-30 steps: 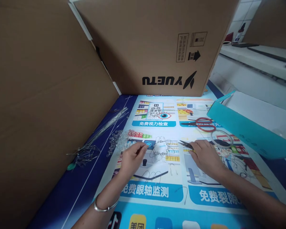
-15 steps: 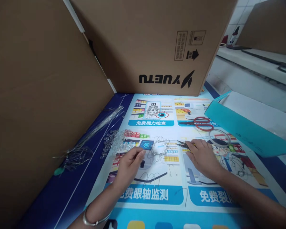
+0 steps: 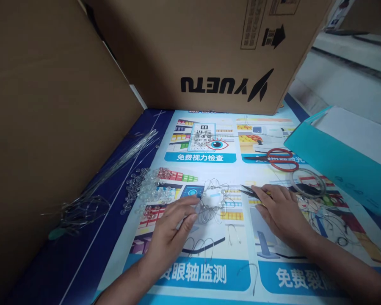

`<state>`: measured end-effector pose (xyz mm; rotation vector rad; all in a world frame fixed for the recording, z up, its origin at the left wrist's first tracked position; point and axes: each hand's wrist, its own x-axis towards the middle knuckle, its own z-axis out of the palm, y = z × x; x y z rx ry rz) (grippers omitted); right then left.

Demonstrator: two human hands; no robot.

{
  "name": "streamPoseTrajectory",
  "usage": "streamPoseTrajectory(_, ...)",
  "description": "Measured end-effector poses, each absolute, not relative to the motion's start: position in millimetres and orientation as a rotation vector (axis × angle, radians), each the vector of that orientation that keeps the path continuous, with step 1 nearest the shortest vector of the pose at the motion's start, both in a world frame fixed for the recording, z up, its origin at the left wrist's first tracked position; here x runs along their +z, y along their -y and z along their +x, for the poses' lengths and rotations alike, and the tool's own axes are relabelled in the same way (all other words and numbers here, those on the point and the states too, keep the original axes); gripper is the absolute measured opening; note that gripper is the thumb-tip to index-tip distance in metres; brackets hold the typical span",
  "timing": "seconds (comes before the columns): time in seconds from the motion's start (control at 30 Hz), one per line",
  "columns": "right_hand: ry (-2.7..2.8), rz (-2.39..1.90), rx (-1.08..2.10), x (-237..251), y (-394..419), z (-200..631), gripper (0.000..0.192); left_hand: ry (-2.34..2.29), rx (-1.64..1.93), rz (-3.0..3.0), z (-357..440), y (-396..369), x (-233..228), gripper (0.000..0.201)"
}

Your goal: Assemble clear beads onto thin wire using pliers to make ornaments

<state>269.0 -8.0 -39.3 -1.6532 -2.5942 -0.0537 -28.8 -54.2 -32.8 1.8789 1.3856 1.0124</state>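
Note:
A flower-shaped piece of looped wire and clear beads [image 3: 212, 202] lies on the printed mat, with a white centre. My left hand [image 3: 174, 222] is at its left edge, fingers stretched and thumb apart, holding nothing that I can see; whether a fingertip touches the wire I cannot tell. To the right of the piece, my right hand [image 3: 281, 209] is closed around a pair of dark-tipped pliers [image 3: 251, 193], whose jaws point left toward the beadwork. Most of the handles are hidden in the palm. Loose clear beads [image 3: 149, 188] are heaped left of the piece.
Red-handled scissors [image 3: 282, 160] and a coil of clear line [image 3: 307, 182] lie beyond my right hand, beside a turquoise box [image 3: 339, 161]. A bundle of wires [image 3: 114, 169] is at the left. Bent wire pieces [image 3: 200, 246] lie nearer me. Cardboard [image 3: 219, 51] stands at the back.
My left hand has gone from a pinch beside the beadwork to outstretched fingers. My right hand keeps its hold on the pliers. The camera view has tilted down and closer.

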Motion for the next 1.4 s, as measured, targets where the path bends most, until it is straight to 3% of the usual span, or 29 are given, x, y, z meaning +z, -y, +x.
streamPoseTrajectory(0.53,2.574,-1.658,-0.048,-41.8,4.8,269.6,0.044,-1.425,0.797,1.928,-26.9,52.1,-39.0,0.008)
streamPoseTrajectory(1.4,2.569,-1.617,-0.071,-36.7,2.3,270.7,0.042,-1.452,0.938,1.662,-27.7,54.3,-38.7,0.011)
